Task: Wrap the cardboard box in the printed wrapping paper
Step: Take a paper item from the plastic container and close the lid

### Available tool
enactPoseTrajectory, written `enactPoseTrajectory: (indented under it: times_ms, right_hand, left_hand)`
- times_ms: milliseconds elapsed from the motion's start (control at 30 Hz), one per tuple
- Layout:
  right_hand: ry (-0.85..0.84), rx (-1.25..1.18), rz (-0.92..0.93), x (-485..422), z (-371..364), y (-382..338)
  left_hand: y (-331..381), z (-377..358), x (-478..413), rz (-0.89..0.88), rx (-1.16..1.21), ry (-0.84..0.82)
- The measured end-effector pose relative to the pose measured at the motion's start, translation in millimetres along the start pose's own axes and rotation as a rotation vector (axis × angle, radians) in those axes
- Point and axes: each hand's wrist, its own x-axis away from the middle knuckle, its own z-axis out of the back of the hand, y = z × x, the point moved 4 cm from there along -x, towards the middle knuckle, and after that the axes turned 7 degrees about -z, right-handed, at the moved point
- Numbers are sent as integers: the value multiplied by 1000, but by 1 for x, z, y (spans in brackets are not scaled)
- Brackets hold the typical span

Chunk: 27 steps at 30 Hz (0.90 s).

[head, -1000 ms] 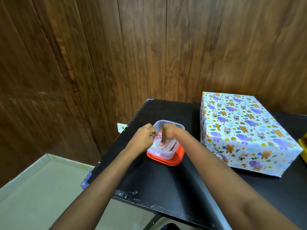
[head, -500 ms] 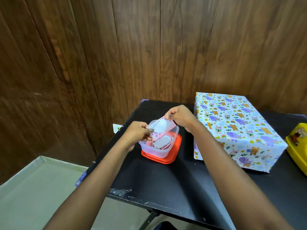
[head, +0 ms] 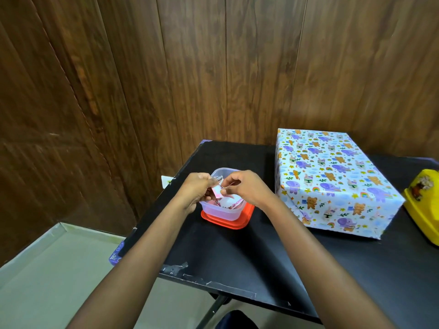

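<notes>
Pinched between the fingertips of the left hand (head: 194, 189) and the right hand (head: 249, 188), a small pink-and-white label (head: 217, 193) is held just above the clear tub (head: 223, 211) on its red lid (head: 237, 224). The box (head: 332, 176), already covered in printed paper, is set on the black table (head: 237, 252) to the right, apart from both hands. The label could be torn or creased if pulled unevenly

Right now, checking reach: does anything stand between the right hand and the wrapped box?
Nothing visible does: only bare black table lies between the right hand, pinching a pink card, and the wrapped box.
</notes>
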Motion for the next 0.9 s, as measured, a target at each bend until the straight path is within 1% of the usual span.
enactPoseTrajectory:
  times_ms: [167, 300, 400, 500, 533, 600, 667, 800, 833, 900]
  right_hand:
    - [111, 156, -9, -1, -2, 2]
    - [207, 306, -18, -1, -1, 4]
    - [208, 247, 17, 3, 3, 0]
    - [120, 47, 113, 15, 3, -19]
    - [93, 19, 150, 19, 2, -25]
    - [51, 11, 199, 25, -4, -35]
    - [45, 20, 221, 28, -10, -39]
    - [134, 193, 331, 28, -13, -32]
    - [171, 221, 363, 29, -12, -30]
    - [301, 258, 431, 31, -10, -28]
  left_hand:
    - [2, -1, 1, 13, 22, -91]
    - [4, 7, 3, 77, -35, -64]
    - [11, 24, 9, 112, -62, 10]
    - [22, 34, 16, 104, -6, 43]
    - [24, 35, 18, 98, 0, 44]
    - [27, 31, 22, 92, -24, 49]
    - [26, 26, 23, 89, -21, 59]
    - [19, 21, 24, 101, 165, 41]
    - [17, 21, 24, 97, 205, 41]
    - [17, 17, 27, 76, 276, 48]
